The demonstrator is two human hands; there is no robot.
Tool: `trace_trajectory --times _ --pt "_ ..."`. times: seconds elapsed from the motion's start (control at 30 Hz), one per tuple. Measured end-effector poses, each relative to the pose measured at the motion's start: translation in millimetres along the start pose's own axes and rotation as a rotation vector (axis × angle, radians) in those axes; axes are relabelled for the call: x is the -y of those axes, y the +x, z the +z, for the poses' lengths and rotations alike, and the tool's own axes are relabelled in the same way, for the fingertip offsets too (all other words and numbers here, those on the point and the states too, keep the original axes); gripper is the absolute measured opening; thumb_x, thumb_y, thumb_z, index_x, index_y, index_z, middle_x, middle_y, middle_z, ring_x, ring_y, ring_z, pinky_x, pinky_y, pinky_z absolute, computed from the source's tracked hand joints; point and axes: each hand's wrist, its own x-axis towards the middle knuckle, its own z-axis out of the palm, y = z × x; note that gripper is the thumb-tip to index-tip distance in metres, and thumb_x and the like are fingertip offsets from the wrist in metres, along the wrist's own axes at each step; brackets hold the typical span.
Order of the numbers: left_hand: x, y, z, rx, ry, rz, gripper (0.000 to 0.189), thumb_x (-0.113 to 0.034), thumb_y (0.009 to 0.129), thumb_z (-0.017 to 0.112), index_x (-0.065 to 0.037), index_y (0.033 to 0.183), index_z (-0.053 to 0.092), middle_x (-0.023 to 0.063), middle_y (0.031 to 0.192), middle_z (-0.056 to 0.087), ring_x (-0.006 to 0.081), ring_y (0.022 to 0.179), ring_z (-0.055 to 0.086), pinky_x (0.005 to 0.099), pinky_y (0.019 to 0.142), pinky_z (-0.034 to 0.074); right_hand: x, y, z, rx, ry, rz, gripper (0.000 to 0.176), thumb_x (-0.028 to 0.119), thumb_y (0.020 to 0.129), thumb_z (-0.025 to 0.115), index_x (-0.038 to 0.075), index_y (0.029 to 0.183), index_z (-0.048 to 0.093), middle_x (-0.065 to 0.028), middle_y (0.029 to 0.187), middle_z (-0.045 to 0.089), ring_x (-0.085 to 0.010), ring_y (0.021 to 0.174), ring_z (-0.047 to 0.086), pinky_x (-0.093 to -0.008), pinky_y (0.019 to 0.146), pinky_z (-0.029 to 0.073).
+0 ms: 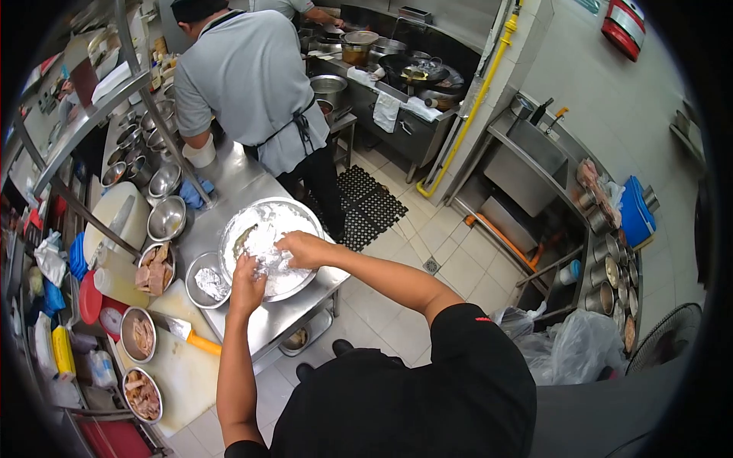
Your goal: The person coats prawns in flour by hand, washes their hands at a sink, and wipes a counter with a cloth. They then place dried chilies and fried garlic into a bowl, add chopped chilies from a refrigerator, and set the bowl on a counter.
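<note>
A large metal bowl (309,284) of white flour (267,248) sits at the corner of the steel counter. My left hand (249,284) is over its near left side, fingers bent inward and dusted white. Just beyond those fingertips is a greyish, flour-coated piece (243,238) whose kind I cannot make out. From the right, my right hand (301,250) dips into the flour with fingers curled and their tips hidden. Whatever either hand grips is hidden. Against the large bowl's left side stands a smaller metal bowl (200,299) with a white, floury lump inside.
Left are a cutting board (187,374), a yellow-handled knife (200,341) and bowls of raw meat (143,336). A co-worker (244,91) in grey stands beyond the counter, near a stove with woks (416,72). Plastic bags (576,343) and a fan (664,340) are at right.
</note>
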Motion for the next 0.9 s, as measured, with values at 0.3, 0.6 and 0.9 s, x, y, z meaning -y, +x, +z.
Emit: trace_trajectory --times 0.3,0.6,0.9 --pt "26.4 2.1 9.1 -0.168 0.089 -0.003 0.021 -0.005 0.064 0.069 0.003 0.081 0.060 0.0198 0.089 0.060 0.0348 0.087 0.058 0.0381 0.077 0.047 -19.8 3.5 11.4 -0.146 0.096 -0.154 0.031 0.003 0.066 0.066 -0.002 0.096 0.060 -0.0195 0.095 0.061 -0.0281 0.089 0.059 -0.0336 0.082 0.046" --pt "12.2 -4.5 15.1 -0.218 -0.470 -0.286 0.023 -0.006 0.068 0.069 0.005 0.087 0.060 0.0117 0.079 0.064 0.0133 0.071 0.062 0.0260 0.065 0.048 -10.3 1.9 20.1 -0.264 0.225 -0.151 0.041 -0.002 0.069 0.062 -0.007 0.109 0.054 -0.0192 0.103 0.061 -0.0179 0.080 0.061 -0.0273 0.069 0.049" --pt "22.4 -3.7 18.1 -0.131 -0.202 -0.330 0.017 -0.004 0.069 0.068 0.005 0.080 0.059 0.0077 0.066 0.060 0.0098 0.062 0.055 0.0261 0.057 0.045 -12.7 -1.3 13.8 -0.263 0.326 -0.066 0.041 -0.006 0.071 0.054 -0.006 0.111 0.051 -0.0165 0.104 0.059 -0.0207 0.095 0.058 -0.0280 0.081 0.046"
